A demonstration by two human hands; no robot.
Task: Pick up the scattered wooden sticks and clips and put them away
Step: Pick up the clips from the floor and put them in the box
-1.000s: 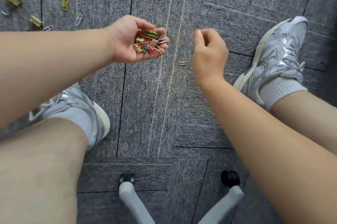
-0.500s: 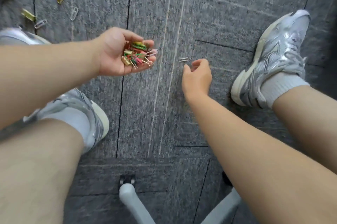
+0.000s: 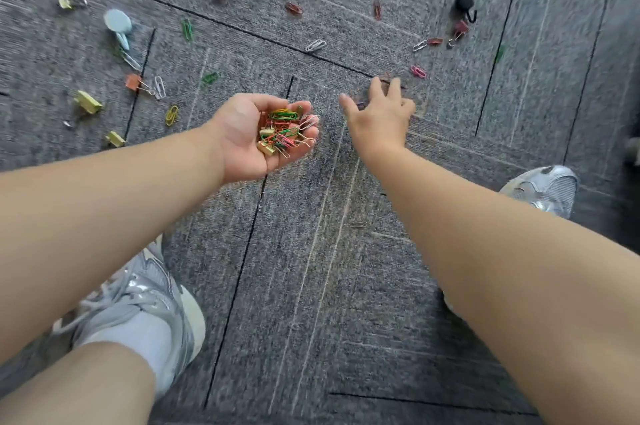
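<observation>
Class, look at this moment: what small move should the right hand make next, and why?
Probably lower the right hand and pinch the pink paper clip just beyond it: its fingers are spread, apparently empty, and the left hand cups a pile of clips, ready for more.

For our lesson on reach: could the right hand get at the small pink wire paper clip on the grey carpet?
Probably yes: the right hand is spread open, and the pink wire paper clip lies just beyond it, unobstructed.
</observation>
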